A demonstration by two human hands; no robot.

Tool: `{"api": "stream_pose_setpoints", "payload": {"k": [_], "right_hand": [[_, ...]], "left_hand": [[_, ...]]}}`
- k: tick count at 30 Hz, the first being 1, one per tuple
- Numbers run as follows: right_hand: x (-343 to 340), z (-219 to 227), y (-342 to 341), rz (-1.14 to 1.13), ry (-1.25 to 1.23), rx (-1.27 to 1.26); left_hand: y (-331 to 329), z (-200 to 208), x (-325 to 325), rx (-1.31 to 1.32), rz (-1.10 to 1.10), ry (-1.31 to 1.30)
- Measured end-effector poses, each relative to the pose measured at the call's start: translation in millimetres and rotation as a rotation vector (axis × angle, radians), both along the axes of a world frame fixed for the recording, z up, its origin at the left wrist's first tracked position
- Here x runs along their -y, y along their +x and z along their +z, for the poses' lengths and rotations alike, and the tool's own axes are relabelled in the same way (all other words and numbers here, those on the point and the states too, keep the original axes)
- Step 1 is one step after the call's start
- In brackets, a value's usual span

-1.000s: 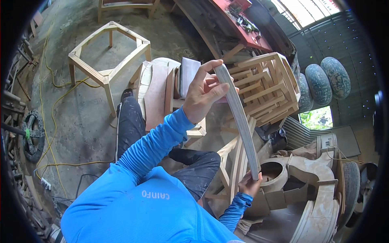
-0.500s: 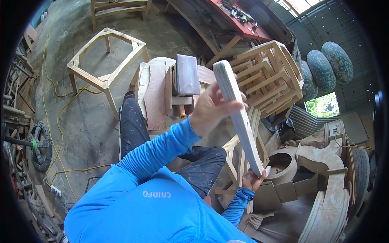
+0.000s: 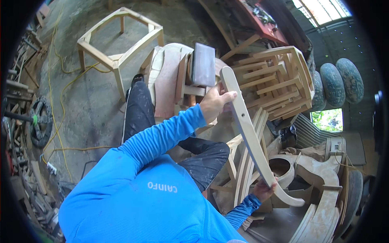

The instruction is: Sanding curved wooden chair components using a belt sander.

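We hold our blue-sleeved left arm (image 3: 164,129) outstretched, bare left grip (image 3: 213,106) closed; our bare right grip (image 3: 262,191), also closed, ends our blue-sleeved right forearm (image 3: 242,211).

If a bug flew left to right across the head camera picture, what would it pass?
Black wheel → six-sided frame → grey slab → curved wood → three rounded blue-green things.

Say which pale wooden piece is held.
The long curved wooden piece with a dark hole, gripped by left hand and right hand; the slender wooden strips behind aren't.
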State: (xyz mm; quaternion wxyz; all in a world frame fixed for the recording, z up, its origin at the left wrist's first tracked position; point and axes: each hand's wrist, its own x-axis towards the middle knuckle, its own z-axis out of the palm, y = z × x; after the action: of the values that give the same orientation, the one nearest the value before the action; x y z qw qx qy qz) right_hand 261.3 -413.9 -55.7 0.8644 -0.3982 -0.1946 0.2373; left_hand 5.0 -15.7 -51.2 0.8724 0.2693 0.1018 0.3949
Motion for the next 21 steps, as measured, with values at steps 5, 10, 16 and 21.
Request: {"api": "stream_pose_setpoints", "payload": {"k": [5,10,16,21], "right_hand": [[-49,93,-39,-0.057,-0.257,0.513],[-111,138,-74,-0.060,-0.330,0.891],[-140,147,-100,0.017,-0.427,0.922],[-171,139,-112,-0.025,-0.473,0.964]], "left_hand": [[30,-39,5,-0.765,0.917,0.838],[30,-35,7,-0.759,0.701,1.365],[31,-56,-13,-0.781,0.431,1.362],[28,-66,-49,-0.748,0.497,1.317]]}}
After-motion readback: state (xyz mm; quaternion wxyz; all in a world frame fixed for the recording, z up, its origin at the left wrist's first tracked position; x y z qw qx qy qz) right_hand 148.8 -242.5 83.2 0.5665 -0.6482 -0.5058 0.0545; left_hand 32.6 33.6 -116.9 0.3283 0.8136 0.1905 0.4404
